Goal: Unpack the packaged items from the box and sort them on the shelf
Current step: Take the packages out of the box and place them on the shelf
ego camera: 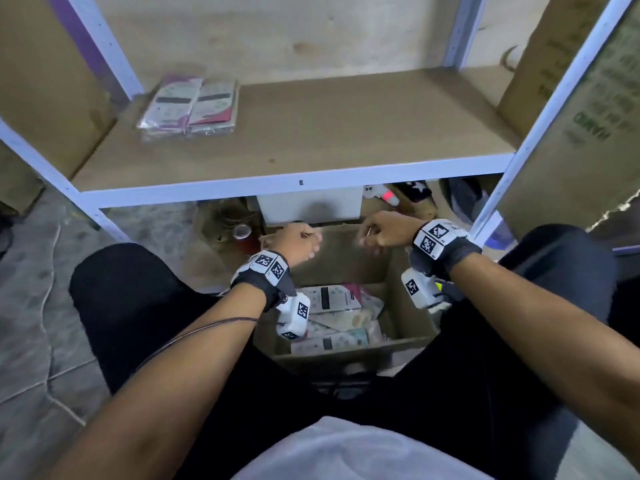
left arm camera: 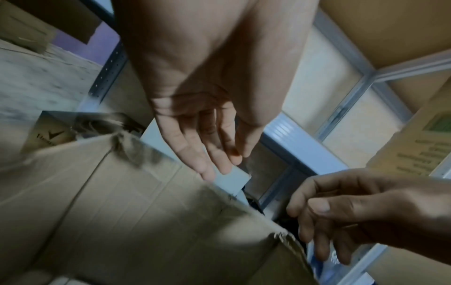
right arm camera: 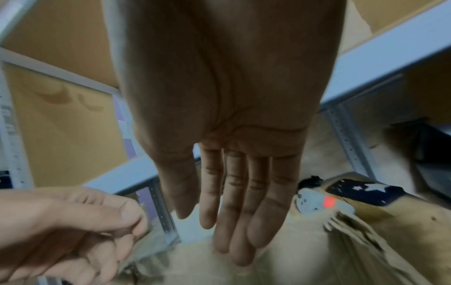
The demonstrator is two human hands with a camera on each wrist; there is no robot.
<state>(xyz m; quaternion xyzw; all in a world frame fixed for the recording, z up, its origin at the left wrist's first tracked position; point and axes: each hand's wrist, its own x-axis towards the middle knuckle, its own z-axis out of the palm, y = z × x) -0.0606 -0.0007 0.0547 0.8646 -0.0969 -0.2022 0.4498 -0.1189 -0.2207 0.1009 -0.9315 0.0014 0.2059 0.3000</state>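
Observation:
An open cardboard box (ego camera: 349,353) stands on the floor between my knees. Several flat packaged items (ego camera: 332,299) lie in its bottom. Two stacks of similar packages (ego camera: 194,105) sit at the back left of the wooden shelf board (ego camera: 329,133). My left hand (ego camera: 298,242) and right hand (ego camera: 379,233) hover side by side over the box's far rim, both holding nothing. The left wrist view shows the left hand (left arm camera: 209,142) with fingers relaxed above the box wall (left arm camera: 122,212). Straight fingers show on the right hand (right arm camera: 231,192) in the right wrist view.
A white box (ego camera: 311,206) sits under the shelf just behind the cardboard box, with a tape roll (ego camera: 242,232) to its left. A dark starred item (ego camera: 415,190) lies further right. Large cartons (ego camera: 571,98) flank the shelf's white posts (ego camera: 540,119).

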